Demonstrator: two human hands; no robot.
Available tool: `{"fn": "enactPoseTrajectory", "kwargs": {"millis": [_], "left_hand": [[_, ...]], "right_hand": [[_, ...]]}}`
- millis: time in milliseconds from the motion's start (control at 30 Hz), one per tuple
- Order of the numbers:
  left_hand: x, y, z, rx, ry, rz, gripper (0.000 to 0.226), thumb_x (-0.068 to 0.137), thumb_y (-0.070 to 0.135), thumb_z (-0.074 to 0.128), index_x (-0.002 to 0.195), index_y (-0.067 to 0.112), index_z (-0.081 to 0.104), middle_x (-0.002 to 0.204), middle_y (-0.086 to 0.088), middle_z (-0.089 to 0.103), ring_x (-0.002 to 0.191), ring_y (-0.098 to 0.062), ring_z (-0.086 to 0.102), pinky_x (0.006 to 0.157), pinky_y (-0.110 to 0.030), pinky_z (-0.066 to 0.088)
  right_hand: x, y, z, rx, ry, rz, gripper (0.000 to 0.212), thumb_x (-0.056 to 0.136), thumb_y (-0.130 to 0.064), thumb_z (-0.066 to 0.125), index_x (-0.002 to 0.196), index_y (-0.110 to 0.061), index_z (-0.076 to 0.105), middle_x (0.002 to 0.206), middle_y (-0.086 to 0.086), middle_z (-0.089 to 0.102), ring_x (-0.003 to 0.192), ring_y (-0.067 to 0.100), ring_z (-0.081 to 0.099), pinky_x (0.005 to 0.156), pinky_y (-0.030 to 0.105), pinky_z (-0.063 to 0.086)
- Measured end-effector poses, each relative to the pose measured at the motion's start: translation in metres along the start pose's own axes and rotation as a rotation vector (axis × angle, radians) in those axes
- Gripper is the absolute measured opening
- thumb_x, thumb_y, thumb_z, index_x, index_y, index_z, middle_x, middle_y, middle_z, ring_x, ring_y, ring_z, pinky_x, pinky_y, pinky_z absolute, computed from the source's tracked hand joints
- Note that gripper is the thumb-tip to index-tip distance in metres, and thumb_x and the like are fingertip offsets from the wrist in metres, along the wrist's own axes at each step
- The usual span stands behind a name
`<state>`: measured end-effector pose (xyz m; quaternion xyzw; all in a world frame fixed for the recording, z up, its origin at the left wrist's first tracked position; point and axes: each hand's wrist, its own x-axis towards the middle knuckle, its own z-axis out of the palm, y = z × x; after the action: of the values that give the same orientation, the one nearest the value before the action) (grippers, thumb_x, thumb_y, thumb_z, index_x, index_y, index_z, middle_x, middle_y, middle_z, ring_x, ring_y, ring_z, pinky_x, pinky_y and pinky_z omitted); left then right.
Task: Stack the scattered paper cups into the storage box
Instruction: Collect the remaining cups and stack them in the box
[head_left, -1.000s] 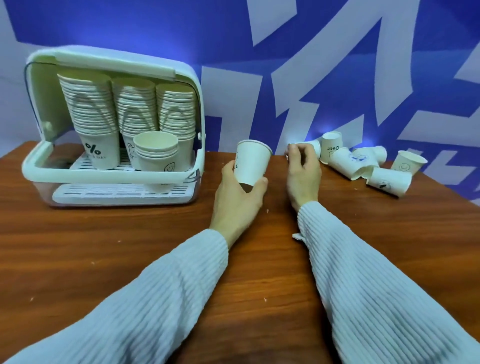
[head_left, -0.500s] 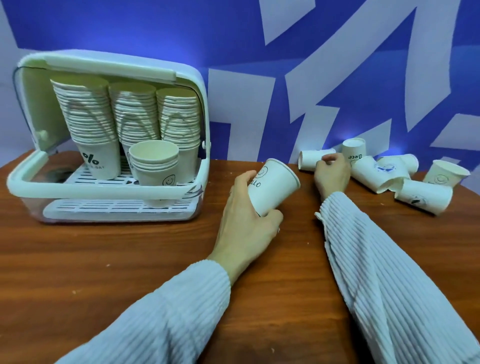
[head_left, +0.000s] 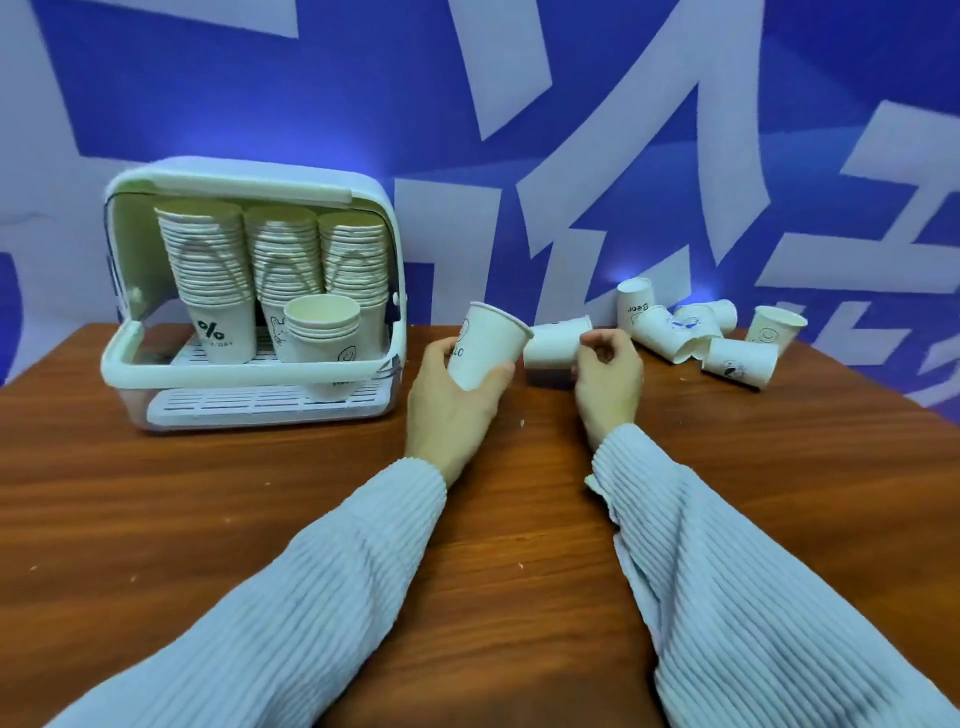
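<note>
Your left hand grips a white "HELLO" paper cup tilted rightward, while your right hand's fingers curl round a sideways paper cup.

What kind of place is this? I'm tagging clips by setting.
Probably a staged indoor recording spot: a brown wooden table set against a blue-and-white printed backdrop wall, with a white plastic cup storage box.

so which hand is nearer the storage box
Left. The left hand, gripping a paper cup, is just right of the storage box; the right hand is farther right, holding a sideways cup.
</note>
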<state>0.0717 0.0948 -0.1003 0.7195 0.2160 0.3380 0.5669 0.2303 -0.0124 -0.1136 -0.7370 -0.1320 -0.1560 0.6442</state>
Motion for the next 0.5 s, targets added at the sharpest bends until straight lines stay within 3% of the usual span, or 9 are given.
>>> {"fn": "enactPoseTrajectory", "kwargs": {"millis": [67,167,267,400,500], "left_hand": [[-0.007,0.008,-0.012,0.001,0.036,0.033,0.059,0.082,0.049,0.078,0.131,0.033,0.049,0.12,0.012,0.058,0.11,-0.011,0.057,0.077,-0.022,0.044],[-0.017,0.016,-0.04,0.004,0.125,0.105,0.056,0.082,0.047,0.079,0.126,0.035,0.047,0.117,0.009,0.059,0.105,-0.012,0.058,0.079,-0.025,0.045],[-0.016,0.028,-0.074,-0.073,0.296,0.118,0.065,0.083,0.04,0.079,0.137,0.028,0.044,0.119,0.007,0.06,0.104,-0.014,0.061,0.086,-0.03,0.048],[0.001,0.042,-0.116,-0.191,0.456,0.12,0.071,0.085,0.03,0.08,0.143,0.02,0.04,0.13,0.005,0.055,0.112,-0.01,0.057,0.093,-0.026,0.045],[0.011,0.045,-0.137,-0.264,0.515,0.113,0.074,0.083,0.032,0.08,0.144,0.022,0.038,0.138,0.0,0.057,0.12,-0.016,0.059,0.102,-0.033,0.048]], "right_hand": [[-0.013,-0.017,-0.006,0.058,0.015,-0.038,0.018,0.09,-0.011,0.062,0.091,-0.029,0.063,0.09,-0.003,0.069,0.086,0.016,0.067,0.087,0.041,0.055],[-0.036,-0.052,-0.004,0.155,-0.037,-0.094,0.015,0.093,-0.013,0.068,0.1,-0.024,0.062,0.09,-0.01,0.068,0.079,0.001,0.063,0.078,0.024,0.053],[-0.054,-0.091,0.011,0.198,-0.157,-0.192,0.016,0.096,-0.016,0.069,0.111,-0.022,0.069,0.099,-0.01,0.072,0.091,-0.001,0.066,0.076,0.014,0.051],[-0.067,-0.137,0.049,0.113,-0.353,-0.383,0.014,0.097,-0.019,0.068,0.11,-0.023,0.072,0.1,-0.018,0.072,0.096,-0.006,0.064,0.084,0.011,0.05],[-0.072,-0.157,0.083,0.012,-0.411,-0.534,0.015,0.096,-0.02,0.068,0.108,-0.023,0.075,0.1,-0.013,0.075,0.096,0.0,0.067,0.092,0.026,0.054]]}}
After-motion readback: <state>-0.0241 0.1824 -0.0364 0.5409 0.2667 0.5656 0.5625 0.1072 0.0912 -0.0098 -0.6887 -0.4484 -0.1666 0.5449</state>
